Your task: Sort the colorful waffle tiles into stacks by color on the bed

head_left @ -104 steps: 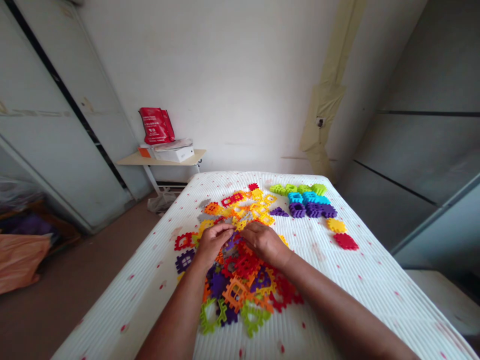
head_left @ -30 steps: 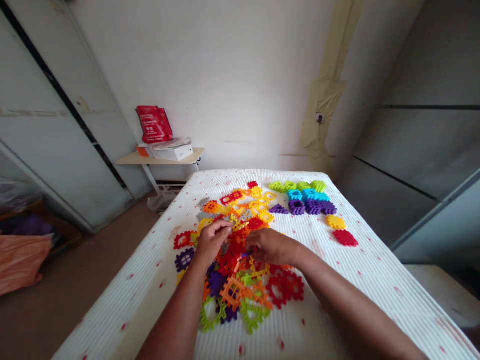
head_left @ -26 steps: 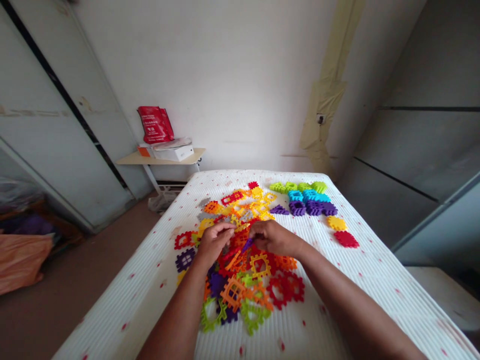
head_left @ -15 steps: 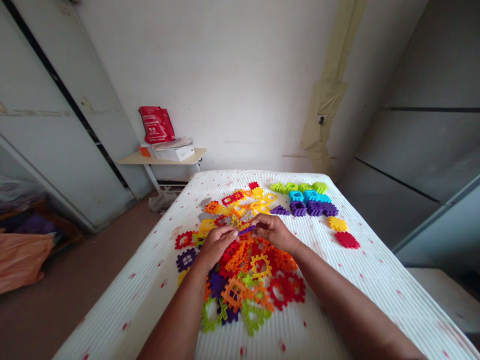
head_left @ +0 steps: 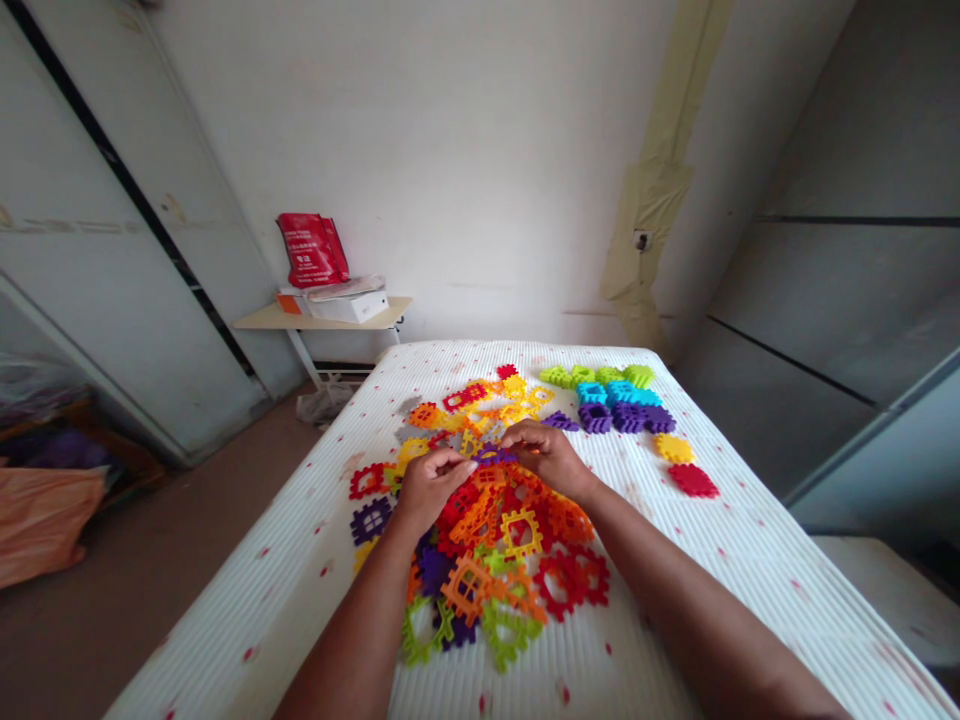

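Note:
A heap of flat interlocking plastic pieces in red, orange, yellow, purple and green lies on the white ribbed bed surface. My right hand pinches a purple piece above the far part of the heap. My left hand is curled beside it, its fingertips closed on the same purple piece from the left. Both forearms reach in from the bottom edge.
Sorted rows of green, blue and purple pieces sit at the far right, with a yellow piece and a red piece nearer. A small side table with boxes and a red bag stands by the wall.
My right hand has dug a purple piece out of the heap and lifted it away from me. My left hand has come up to meet it.

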